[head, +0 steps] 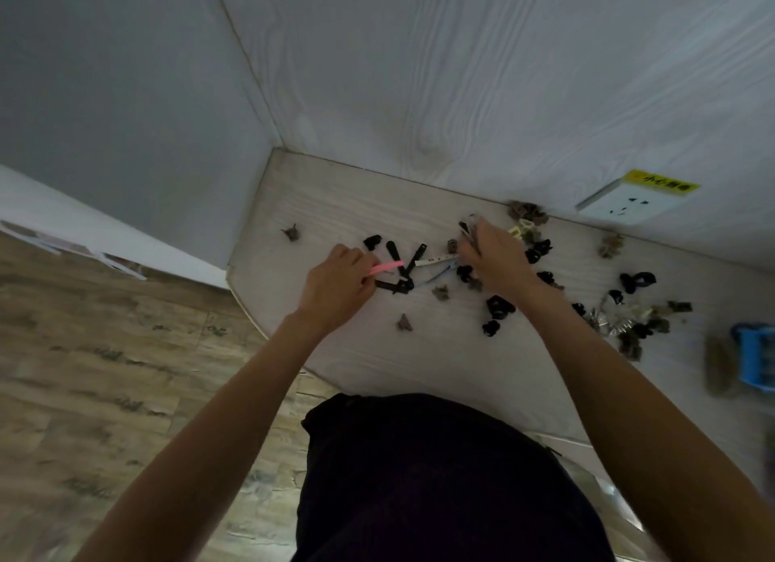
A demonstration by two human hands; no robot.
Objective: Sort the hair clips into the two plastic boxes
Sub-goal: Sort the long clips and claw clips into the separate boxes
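A pink clip [383,267] is being pinched by curled fingers of the left hand [335,282] at frame centre, beside black flat clips [396,259] on the white table [293,209]. Several long clips [467,230] are being gripped by the right hand [495,253], fingers curled. Black and brown claw clips [497,306] are being left scattered centre-right; a blue box [755,358] is being cropped at the right edge.
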